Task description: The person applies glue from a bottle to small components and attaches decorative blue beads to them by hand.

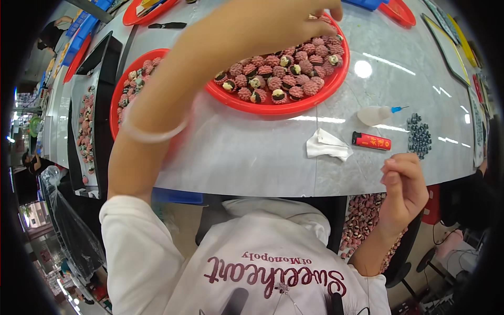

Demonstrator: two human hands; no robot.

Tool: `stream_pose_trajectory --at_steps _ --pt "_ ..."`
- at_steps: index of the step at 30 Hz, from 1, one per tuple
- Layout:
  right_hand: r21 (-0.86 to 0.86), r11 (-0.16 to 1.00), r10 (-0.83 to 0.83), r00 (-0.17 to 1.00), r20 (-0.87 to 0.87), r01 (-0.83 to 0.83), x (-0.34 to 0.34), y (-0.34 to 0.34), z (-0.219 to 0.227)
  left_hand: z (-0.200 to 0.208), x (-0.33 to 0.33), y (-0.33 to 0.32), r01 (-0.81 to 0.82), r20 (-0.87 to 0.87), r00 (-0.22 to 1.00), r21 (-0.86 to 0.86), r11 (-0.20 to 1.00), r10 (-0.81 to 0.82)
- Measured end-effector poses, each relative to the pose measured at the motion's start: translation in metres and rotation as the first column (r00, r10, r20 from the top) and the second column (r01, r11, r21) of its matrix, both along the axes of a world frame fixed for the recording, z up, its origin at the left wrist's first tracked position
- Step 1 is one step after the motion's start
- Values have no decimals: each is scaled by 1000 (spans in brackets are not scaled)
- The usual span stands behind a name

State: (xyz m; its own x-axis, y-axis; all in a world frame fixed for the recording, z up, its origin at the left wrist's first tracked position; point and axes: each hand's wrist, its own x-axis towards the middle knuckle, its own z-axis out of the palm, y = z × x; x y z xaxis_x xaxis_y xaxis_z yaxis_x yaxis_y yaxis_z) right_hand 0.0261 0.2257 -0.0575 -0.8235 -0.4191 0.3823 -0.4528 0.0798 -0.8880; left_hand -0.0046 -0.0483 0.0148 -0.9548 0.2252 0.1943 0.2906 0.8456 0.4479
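1. Head view, landmark: round red tray [294, 109], set on a pale grey desk [247, 163], its rim partly covered by the person's left forearm.
2. Bumpy pink beads [274, 83], numerous, some with dark and cream faces; lay in a loose layer inside the round red tray.
3. Left hand [307, 23], one; reached over the far part of the round red tray, cut by the upper edge of the view. Fingers bent; whether they grasped a bead could not be told.
4. Bracelet [152, 136], pale, worn on the left forearm, to the left of the round red tray.
5. Right hand [403, 189], one; raised to the right of the round red tray and nearer the person. Fingers curled toward the thumb; whether anything was pinched there could not be told.
6. White bottle [371, 115], with blue needle tip; lay right of the round red tray.
7. Red lighter [371, 140] and folded white cloth [328, 145]; lay right of the round red tray, on its near side, side by side.
8. Dark round beads [420, 137], one heap; lay farther right of the round red tray.
9. Second red tray [112, 107], holding pink and greenish pieces [130, 89]; stood just left of the round red tray.
10. Black box [107, 59], long; stood farthest left of the round red tray.
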Motion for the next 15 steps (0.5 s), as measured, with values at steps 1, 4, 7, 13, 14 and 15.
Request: stream_pose_trajectory --at_steps 1,4,7,13,14,15 --pt "0 1000 7 1000 -9 -7 1 1 2 -11 -12 1 -75 -46 996 -93 993 71" --pt "35 999 -12 1000 -11 13 -1 10 3 -42 -42 -7 -30 79 996 -129 991 41" --pt "-6 994 -107 993 58 107 -6 26 -1 -44 -37 -24 129 98 986 68 989 -136" --pt "4 961 -275 959 68 276 -36 5 -7 -16 20 9 -137 260 965 613 778 -34" --pt "91 976 -204 979 31 200 -42 -3 -9 -27 34 11 -50 180 977 719 693 -117" --pt "182 975 -129 992 4 127 -47 -9 -11 -36 49 22 -60 160 980 809 584 -121"
